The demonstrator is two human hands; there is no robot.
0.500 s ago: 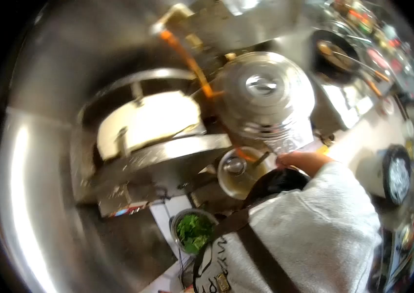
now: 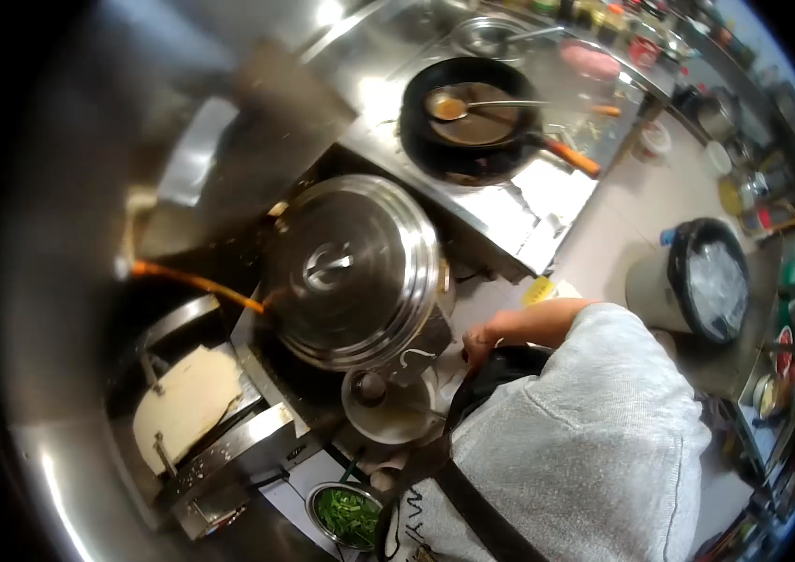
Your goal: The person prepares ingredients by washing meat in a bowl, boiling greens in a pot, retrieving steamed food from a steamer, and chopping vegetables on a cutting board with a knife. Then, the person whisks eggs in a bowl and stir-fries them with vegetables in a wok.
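Note:
My right hand [image 2: 479, 346] hangs beside the big lidded steel pot [image 2: 350, 272], to the right of its lower rim. Its fingers point downward and are partly hidden, so whether they hold anything is unclear. Just below and left of it is a white bowl [image 2: 400, 423], with a ladle [image 2: 369, 389] inside. A steel bowl of chopped greens [image 2: 346, 515] sits lower down. My left hand is out of view.
A black wok [image 2: 421, 140] with brown liquid and a ladle [image 2: 449, 108] rests on the steel stove top. At lower left, a pale flat sheet [image 2: 188, 403] lies in a metal frame. A lined bin [image 2: 646, 290] stands on the floor at right.
The view has swung to the right and sharpened. The pot and pale sheet now appear farther left and lower, and the wok shows nearer the centre. My right hand remains beside the pot.

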